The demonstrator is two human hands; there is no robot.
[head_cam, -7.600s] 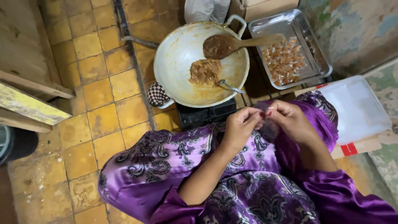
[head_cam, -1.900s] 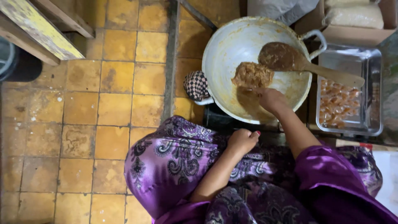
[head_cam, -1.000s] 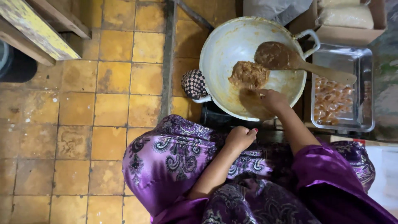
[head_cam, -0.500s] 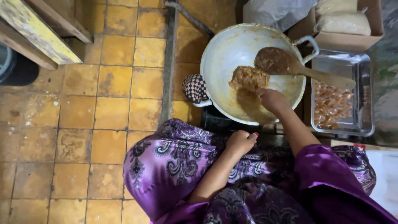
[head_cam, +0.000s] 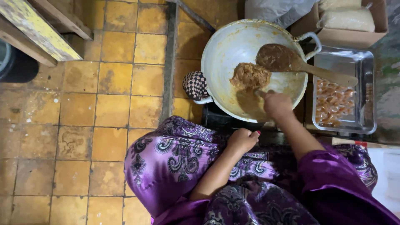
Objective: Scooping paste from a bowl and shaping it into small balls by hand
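Head view: the right hand (head_cam: 277, 104) reaches into the wide pale metal wok (head_cam: 221, 46), fingers curled at the near edge of the brown sticky paste mound (head_cam: 250, 76); whether its grip has paste, I cannot tell. The paste looks soft, tacky, best pinched off in small lumps. The left hand (head_cam: 241, 140) rests loosely closed on the purple lap, apparently empty.

yellow tiled floor (head_cam: 83, 108) bears pan (head_cam: 225, 50), tray (head_cam: 366, 71).
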